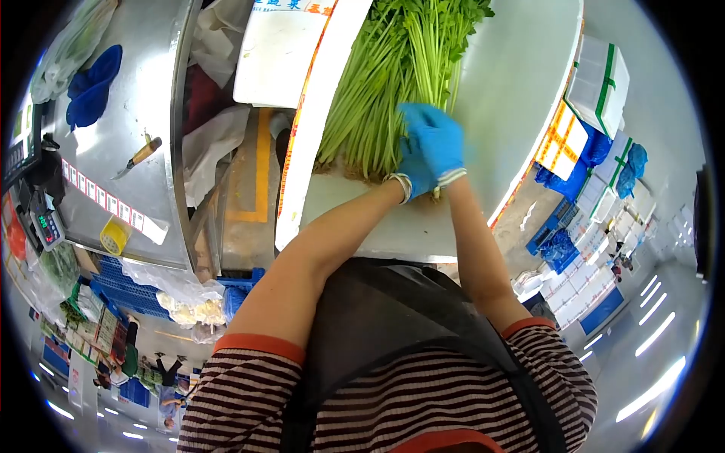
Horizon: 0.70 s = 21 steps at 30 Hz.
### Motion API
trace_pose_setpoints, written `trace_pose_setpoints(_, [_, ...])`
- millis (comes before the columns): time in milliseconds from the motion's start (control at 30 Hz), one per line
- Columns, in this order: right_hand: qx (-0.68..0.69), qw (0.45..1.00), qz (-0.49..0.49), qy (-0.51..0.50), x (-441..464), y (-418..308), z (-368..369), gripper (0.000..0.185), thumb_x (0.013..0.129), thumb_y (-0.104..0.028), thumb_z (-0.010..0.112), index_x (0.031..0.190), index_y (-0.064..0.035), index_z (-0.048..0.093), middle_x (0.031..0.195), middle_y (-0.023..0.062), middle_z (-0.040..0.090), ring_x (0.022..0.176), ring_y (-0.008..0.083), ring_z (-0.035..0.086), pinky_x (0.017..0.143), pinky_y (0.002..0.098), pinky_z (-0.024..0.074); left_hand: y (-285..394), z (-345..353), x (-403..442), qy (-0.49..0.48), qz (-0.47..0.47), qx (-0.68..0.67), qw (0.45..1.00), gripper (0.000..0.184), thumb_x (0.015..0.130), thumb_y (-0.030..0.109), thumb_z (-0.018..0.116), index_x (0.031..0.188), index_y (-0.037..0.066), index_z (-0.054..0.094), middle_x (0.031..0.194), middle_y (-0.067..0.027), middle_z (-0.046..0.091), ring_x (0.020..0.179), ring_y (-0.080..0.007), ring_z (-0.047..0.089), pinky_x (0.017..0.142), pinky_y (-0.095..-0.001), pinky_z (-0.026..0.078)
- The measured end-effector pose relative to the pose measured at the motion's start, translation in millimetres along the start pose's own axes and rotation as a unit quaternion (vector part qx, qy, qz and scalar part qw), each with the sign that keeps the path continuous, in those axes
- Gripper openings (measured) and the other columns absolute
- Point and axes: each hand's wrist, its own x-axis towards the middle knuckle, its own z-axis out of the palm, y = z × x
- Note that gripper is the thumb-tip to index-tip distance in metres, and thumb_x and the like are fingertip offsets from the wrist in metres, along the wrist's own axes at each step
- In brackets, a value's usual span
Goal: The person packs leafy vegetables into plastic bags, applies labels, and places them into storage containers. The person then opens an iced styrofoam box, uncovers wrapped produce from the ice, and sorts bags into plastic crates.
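Note:
Long green celery stalks (377, 98) lie in a big pile in a white box (483, 113), leafy ends away from me and root ends towards me. Over the right side of the pile, my left hand (414, 170), in a blue glove, is closed around some stalks, their root end showing below the wrists. My right hand (438, 140), gloved too, lies above and partly across the left, its fingers pointing to the upper left. Its outline is slightly blurred, and its fingertips' grip cannot be made out.
On the left, a steel table (155, 53) bears a knife (140, 157), a blue cloth-like item (92, 87), a label strip (102, 196), a yellow tape roll (113, 236) and a scale display (49, 226). White foam boxes (599, 87) stand on the right. Other people are in the far background.

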Motion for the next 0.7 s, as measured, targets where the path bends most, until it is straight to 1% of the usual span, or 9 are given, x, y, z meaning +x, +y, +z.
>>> trace_pose_setpoints(33, [0.058, 0.99, 0.093, -0.085, -2, -11, 10, 0.025, 0.086, -0.022, 0.064, 0.098, 0.0, 0.068, 0.084, 0.0152, 0.068, 0.07, 0.0228, 0.065, 0.071, 0.0327, 0.0514, 2, -2, -2, -0.039, -0.021, 0.002, 0.999, 0.085, 0.083, 0.045, 0.06, 0.148, 0.008, 0.019, 0.151, -0.0254, 0.017, 0.141, -0.0416, 0.014, 0.114, -0.0446, 0.019])
trace_pose_setpoints(133, [0.007, 0.991, 0.13, -0.032, 10, 22, 44, 0.029, 0.086, -0.027, 0.062, 0.096, -0.0001, 0.068, 0.077, 0.0159, 0.067, 0.063, 0.0274, 0.065, 0.067, 0.0341, 0.052, 1, -5, -5, -0.117, -0.05, 0.005, 0.992, 0.077, 0.086, 0.044, 0.054, 0.147, 0.009, 0.022, 0.151, -0.0224, 0.02, 0.139, -0.039, 0.018, 0.113, -0.0437, 0.021])
trace_pose_setpoints(233, [-0.125, 0.959, 0.153, -0.203, 9, -1, 52, 0.038, 0.084, -0.036, 0.063, 0.096, -0.0009, 0.069, 0.084, 0.0187, 0.068, 0.072, 0.0307, 0.067, 0.072, 0.0377, 0.0525, 1, -3, -8, -0.151, -0.055, 0.01, 0.987, 0.07, 0.089, 0.043, 0.049, 0.146, 0.011, 0.025, 0.151, -0.0195, 0.022, 0.138, -0.0364, 0.021, 0.112, -0.0428, 0.023])
trace_pose_setpoints(333, [-0.32, 0.926, 0.106, -0.169, 16, 35, 59, 0.047, 0.081, -0.043, 0.064, 0.1, -0.0005, 0.069, 0.091, 0.0185, 0.069, 0.084, 0.0317, 0.066, 0.078, 0.0387, 0.052, 3, 2, -12, -0.172, -0.056, 0.012, 0.983, 0.063, 0.091, 0.042, 0.043, 0.145, 0.013, 0.028, 0.151, -0.0165, 0.025, 0.137, -0.0337, 0.025, 0.111, -0.042, 0.025])
trace_pose_setpoints(367, [-0.306, 0.926, 0.133, -0.179, 26, 56, 63, 0.048, 0.079, -0.045, 0.065, 0.099, -0.0017, 0.07, 0.094, 0.0193, 0.069, 0.087, 0.0349, 0.065, 0.081, 0.0429, 0.0507, 4, 3, -15, -0.176, -0.056, 0.015, 0.983, 0.061, 0.092, 0.041, 0.041, 0.145, 0.013, 0.029, 0.151, -0.0155, 0.026, 0.137, -0.0328, 0.026, 0.11, -0.0417, 0.026])
trace_pose_setpoints(467, [-0.279, 0.944, 0.102, -0.147, 24, 54, 62, 0.046, 0.079, -0.044, 0.065, 0.097, -0.0024, 0.07, 0.093, 0.0189, 0.069, 0.086, 0.0339, 0.065, 0.081, 0.0423, 0.0509, 8, 8, -19, -0.189, -0.058, 0.028, 0.98, 0.055, 0.095, 0.04, 0.036, 0.144, 0.015, 0.032, 0.15, -0.0125, 0.028, 0.136, -0.0302, 0.03, 0.109, -0.0408, 0.028])
trace_pose_setpoints(600, [-0.278, 0.937, 0.154, -0.146, 35, 70, 66, 0.045, 0.078, -0.044, 0.067, 0.097, -0.0027, 0.07, 0.093, 0.0185, 0.068, 0.083, 0.0334, 0.064, 0.079, 0.0411, 0.0517, 16, 1, -26, -0.201, -0.071, 0.093, 0.972, 0.05, 0.098, 0.039, 0.028, 0.143, 0.017, 0.036, 0.15, -0.0086, 0.032, 0.135, -0.0267, 0.035, 0.108, -0.0397, 0.031])
trace_pose_setpoints(667, [-0.253, 0.953, 0.144, -0.08, 19, 55, 66, 0.04, 0.078, -0.04, 0.069, 0.094, -0.0026, 0.069, 0.091, 0.0189, 0.068, 0.082, 0.0342, 0.065, 0.077, 0.0417, 0.0518, 27, -20, -44, -0.218, -0.083, 0.142, 0.962, 0.048, 0.1, 0.038, 0.025, 0.142, 0.019, 0.038, 0.15, -0.0066, 0.034, 0.134, -0.0249, 0.038, 0.107, -0.0391, 0.032])
trace_pose_setpoints(700, [-0.227, 0.963, 0.139, -0.044, 12, 54, 69, 0.038, 0.078, -0.037, 0.069, 0.091, -0.0022, 0.069, 0.091, 0.0193, 0.068, 0.083, 0.0352, 0.065, 0.077, 0.0425, 0.0517, 39, -49, -64, -0.232, -0.088, 0.141, 0.958, 0.046, 0.1, 0.035, 0.029, 0.141, 0.017, 0.041, 0.149, -0.0085, 0.036, 0.134, -0.0264, 0.039, 0.107, -0.0411, 0.033])
